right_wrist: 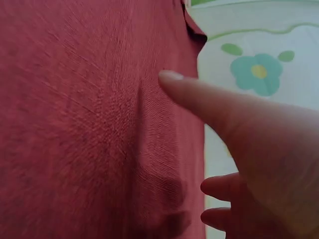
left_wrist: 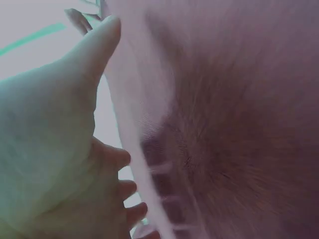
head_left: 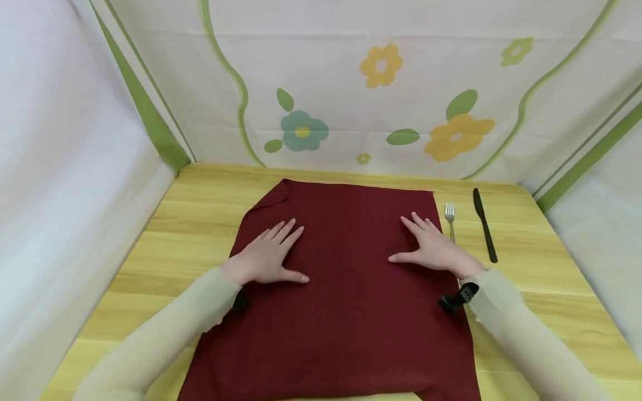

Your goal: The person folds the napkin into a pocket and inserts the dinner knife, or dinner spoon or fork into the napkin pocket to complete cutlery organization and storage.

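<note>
A dark red cloth (head_left: 346, 312) lies spread over the middle of the wooden table, its far left corner folded over. Over the cloth's left part is my left hand (head_left: 268, 256), fingers spread and thumb pointing inward. My right hand (head_left: 428, 245) is spread in the same way over the right part, near the cloth's right edge. In the right wrist view the thumb and fingertips appear slightly apart from the cloth (right_wrist: 99, 124). The left wrist view shows the left hand (left_wrist: 55, 129) with straight fingers beside the cloth, washed out in colour. Neither hand holds anything.
Right of the cloth lie a metal fork (head_left: 450, 214), partly hidden by the right hand, and a black knife (head_left: 484, 225). The wooden table (head_left: 150, 256) shows on both sides. White curtains with printed flowers (head_left: 346, 100) enclose its back and sides.
</note>
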Motion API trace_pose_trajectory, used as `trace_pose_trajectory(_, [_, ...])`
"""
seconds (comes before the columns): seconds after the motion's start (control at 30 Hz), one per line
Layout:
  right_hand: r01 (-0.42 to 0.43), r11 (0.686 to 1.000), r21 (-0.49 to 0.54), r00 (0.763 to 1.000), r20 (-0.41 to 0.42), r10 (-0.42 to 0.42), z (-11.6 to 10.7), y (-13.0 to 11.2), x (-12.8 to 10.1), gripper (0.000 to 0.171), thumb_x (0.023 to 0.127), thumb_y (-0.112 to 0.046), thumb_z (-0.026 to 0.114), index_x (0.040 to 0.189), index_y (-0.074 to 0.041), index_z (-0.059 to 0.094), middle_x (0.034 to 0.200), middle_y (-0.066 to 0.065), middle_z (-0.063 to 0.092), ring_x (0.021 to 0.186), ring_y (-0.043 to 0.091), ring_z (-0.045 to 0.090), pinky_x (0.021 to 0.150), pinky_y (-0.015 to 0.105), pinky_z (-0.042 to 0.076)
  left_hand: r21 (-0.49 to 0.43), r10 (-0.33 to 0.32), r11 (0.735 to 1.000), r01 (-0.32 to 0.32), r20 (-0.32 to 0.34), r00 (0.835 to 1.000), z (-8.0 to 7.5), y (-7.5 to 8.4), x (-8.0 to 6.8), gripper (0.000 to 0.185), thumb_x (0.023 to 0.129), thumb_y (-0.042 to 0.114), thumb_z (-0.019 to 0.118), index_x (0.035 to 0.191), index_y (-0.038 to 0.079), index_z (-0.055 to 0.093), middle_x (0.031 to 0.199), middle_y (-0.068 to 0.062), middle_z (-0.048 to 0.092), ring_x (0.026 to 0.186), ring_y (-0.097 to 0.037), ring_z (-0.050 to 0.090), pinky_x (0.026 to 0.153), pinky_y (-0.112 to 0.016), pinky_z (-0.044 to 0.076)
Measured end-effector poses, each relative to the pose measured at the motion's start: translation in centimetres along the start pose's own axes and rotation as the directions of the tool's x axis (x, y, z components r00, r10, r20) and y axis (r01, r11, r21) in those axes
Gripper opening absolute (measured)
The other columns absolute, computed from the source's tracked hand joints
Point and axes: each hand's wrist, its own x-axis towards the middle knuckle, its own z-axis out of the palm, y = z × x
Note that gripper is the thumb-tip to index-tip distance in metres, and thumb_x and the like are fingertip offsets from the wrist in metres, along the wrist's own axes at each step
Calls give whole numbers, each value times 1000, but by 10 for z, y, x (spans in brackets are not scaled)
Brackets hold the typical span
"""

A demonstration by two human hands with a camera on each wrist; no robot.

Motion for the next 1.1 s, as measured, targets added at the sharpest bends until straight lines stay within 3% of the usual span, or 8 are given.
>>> trace_pose_trajectory(0.13, [-23,999,-42,999,28,24,4,-2,16,120,78,-71,75,163,-7,20,166,26,7,147,56,4,111,74,14,-13,-52,999,52,53,997,0,-8,39,114,86,77,59,165,15,5,169,-13,-4,154,-35,-2,121,-56,8])
trace_pose_trajectory(0.23, [-17,998,-63,999,36,20,6,-3,26,121,76,-72,75,163,-9,20,166,25,8,148,55,3,112,72,11,-32,-122,992,123,52,991,-5,-22,56,113,87,78,56,165,18,1,169,-15,-8,153,-37,-6,120,-58,5])
trace_pose_trajectory(0.47, [-22,999,-28,998,65,24,-4,6,43,124,74,-68,81,165,-12,16,167,23,2,149,51,-4,113,71,5,-110,-331,937,331,14,943,-21,-76,73,118,84,86,48,165,19,-4,165,-25,-15,151,-42,-13,119,-60,1])
trace_pose_trajectory(0.7, [-7,1000,-23,997,71,9,-10,13,60,124,74,-68,80,165,-14,14,168,21,-1,150,49,-5,114,70,2,-132,-420,902,411,-43,907,-30,-108,74,119,85,87,44,164,11,-2,165,-25,-13,150,-46,-13,116,-64,-10])
trace_pose_trajectory(0.77, [-6,1000,-21,997,72,7,-11,13,62,124,75,-68,80,165,-14,14,168,22,-1,150,48,-6,114,70,2,-119,-414,906,406,-56,908,-33,-107,72,114,90,82,44,164,8,-1,166,-23,-11,150,-44,-13,116,-63,-11])
trace_pose_trajectory(0.87, [-5,1000,-21,998,67,6,-11,13,61,122,76,-67,79,165,-13,15,167,23,-1,150,50,-6,114,70,2,-75,-355,934,349,-79,932,-30,-98,72,107,95,75,44,164,6,1,167,-22,-9,151,-42,-11,117,-60,-9])
trace_pose_trajectory(1.0, [25,999,-34,998,55,-23,-8,12,50,119,79,-68,77,165,-12,16,167,25,1,149,51,-4,114,70,4,-32,-178,984,176,-78,981,-22,-63,56,108,93,75,51,165,10,4,168,-20,-6,152,-41,-6,119,-60,-1])
trace_pose_trajectory(1.1, [98,994,-43,994,57,-95,0,8,33,119,78,-69,76,165,-14,17,167,22,2,150,48,-4,115,68,5,-38,-28,999,27,-27,999,-10,-34,31,116,85,79,59,165,15,4,169,-16,-5,153,-40,-4,118,-62,3])
